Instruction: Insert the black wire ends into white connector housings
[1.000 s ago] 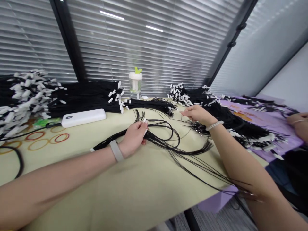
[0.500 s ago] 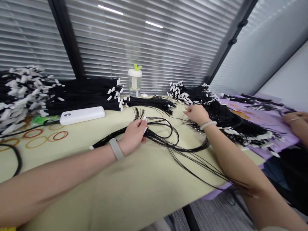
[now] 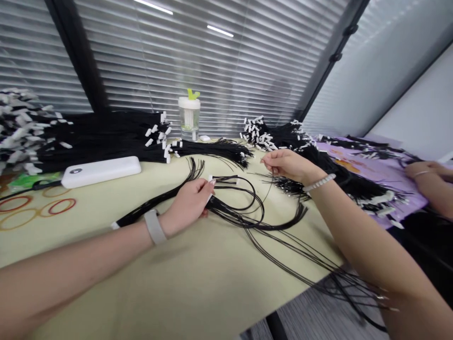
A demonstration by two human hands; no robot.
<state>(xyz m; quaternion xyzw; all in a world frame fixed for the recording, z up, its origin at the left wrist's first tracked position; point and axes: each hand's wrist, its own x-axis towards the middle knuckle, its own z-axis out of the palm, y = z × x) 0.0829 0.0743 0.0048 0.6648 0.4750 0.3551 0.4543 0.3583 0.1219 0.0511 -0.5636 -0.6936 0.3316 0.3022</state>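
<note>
My left hand (image 3: pixel 189 204) is closed on a white connector at the head of a bundle of black wires (image 3: pixel 235 218). Those wires loop out to the right, and several trail over the table's front edge beneath my right forearm. Between thumb and fingers, my right hand (image 3: pixel 285 165) pinches a thin black wire (image 3: pixel 271 186) that hangs down toward the bundle; its tip is too small to make out. Another black wire bundle (image 3: pixel 150 207) with a white end lies behind and left of my left hand. Close to my right hand is a pile of black wires (image 3: pixel 329 172) with bare ends.
At the back left are stacked black cables (image 3: pixel 102 137) with white connectors. A white power bank (image 3: pixel 102 172), rubber bands (image 3: pixel 62 206) and a clear cup (image 3: pixel 189 120) also stand or lie on the yellow table (image 3: pixel 198 288). Another person's hand (image 3: pixel 428 174) is at the far right.
My right hand has drawn slightly left and turned, and a thin wire now hangs from its fingers. My left hand still grips the connector. The view has shifted a little to the right.
</note>
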